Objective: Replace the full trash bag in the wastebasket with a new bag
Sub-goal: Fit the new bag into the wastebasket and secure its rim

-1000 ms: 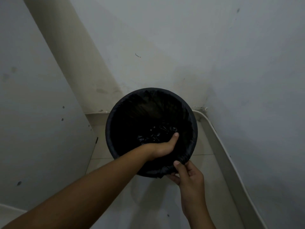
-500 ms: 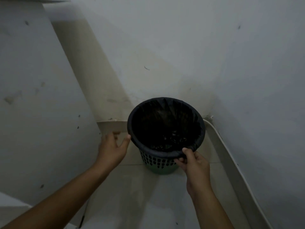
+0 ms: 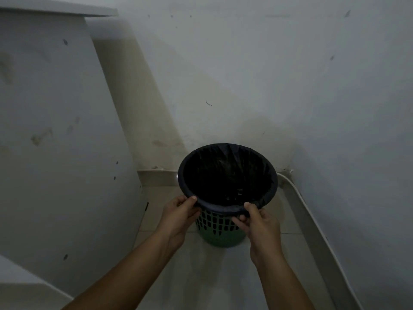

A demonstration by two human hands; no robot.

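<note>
A green perforated wastebasket (image 3: 220,231) stands on the tiled floor in the room's corner. A black trash bag (image 3: 225,175) lines it, with its edge folded over the rim. My left hand (image 3: 178,217) grips the bag's folded edge at the near left of the rim, thumb on top. My right hand (image 3: 257,222) pinches the bag's edge at the near right of the rim, fingers curled under it. The bag's inside is dark and I cannot make out its contents.
A white cabinet side (image 3: 62,142) rises close on the left. White walls (image 3: 335,108) meet behind the basket. A pale skirting with a white cable (image 3: 310,211) runs along the right wall. Bare floor tiles (image 3: 212,276) lie between me and the basket.
My left hand came out of the bag, swung to the basket's left, and now grips the rim's near edge. My right hand stayed on the rim. The view pulled back from the basket.
</note>
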